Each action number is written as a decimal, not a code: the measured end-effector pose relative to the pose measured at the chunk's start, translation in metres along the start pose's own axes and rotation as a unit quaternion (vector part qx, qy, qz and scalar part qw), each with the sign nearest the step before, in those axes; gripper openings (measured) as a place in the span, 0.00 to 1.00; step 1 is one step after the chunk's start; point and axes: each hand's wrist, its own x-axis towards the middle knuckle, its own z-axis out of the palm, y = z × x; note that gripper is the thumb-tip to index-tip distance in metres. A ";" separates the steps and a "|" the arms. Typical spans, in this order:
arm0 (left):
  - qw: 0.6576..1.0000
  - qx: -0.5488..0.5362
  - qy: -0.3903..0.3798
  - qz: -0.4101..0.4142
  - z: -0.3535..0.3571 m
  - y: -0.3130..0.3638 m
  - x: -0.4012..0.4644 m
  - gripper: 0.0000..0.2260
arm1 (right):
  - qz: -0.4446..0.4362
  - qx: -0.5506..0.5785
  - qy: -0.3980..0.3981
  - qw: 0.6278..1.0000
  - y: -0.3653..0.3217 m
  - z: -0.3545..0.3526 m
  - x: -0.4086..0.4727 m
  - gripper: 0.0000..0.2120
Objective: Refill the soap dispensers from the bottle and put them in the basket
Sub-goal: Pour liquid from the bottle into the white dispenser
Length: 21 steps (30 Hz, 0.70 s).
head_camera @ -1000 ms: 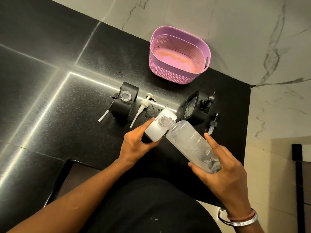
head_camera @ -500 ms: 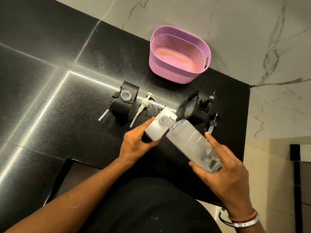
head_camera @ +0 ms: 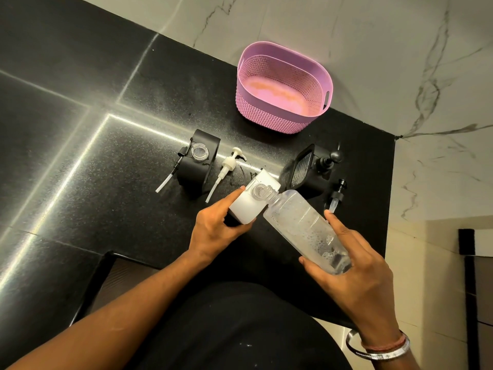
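Head view. My left hand (head_camera: pixel 213 231) holds the white square plastic soap dispenser (head_camera: pixel 253 202) upright on the black speckled stone surface (head_camera: pixel 93 161), fingers and thumb curled round its sides. Its neck is open, pump removed. My right hand (head_camera: pixel 354 265) grips the clear plastic refill bottle (head_camera: pixel 306 228) near its base, fingers wrapped round the body with the index finger laid along it. The bottle is tilted, its threaded mouth directly over the dispenser neck. Foam and a small amount of liquid show inside the bottle; I cannot tell whether liquid is flowing.

Status, as judged from this view:
- White dispenser: filling in hand. Its white pump with dip tube (head_camera: pixel 226 172) lies on the surface just beside it, not yet refitted.
- Black square dispenser with clear open neck (head_camera: pixel 198 161): stands uncapped to the left. A black pump with a white tube (head_camera: pixel 170 174) lies against its left side. Fill level not visible.
- Second black dispenser (head_camera: pixel 304 169) to the right: leaning, with a black pump head (head_camera: pixel 328 160) at its far side. A separate small black pump (head_camera: pixel 336 194) lies nearby.
- Pink perforated plastic basket (head_camera: pixel 282 92): at the far edge of the surface, holding no dispensers.

Remaining: complete the pours, refit all pumps, transfer every dispenser to the basket. The task appears to be in its earlier half.
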 end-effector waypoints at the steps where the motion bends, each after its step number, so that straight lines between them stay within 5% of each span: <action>1: 1.000 0.001 0.001 0.001 0.000 0.000 0.000 0.34 | 0.000 -0.001 0.000 1.000 0.000 0.000 0.000 0.47; 21: 1.000 0.011 -0.009 0.002 -0.001 0.000 0.000 0.35 | 0.000 -0.006 0.001 1.000 -0.001 0.000 -0.001 0.46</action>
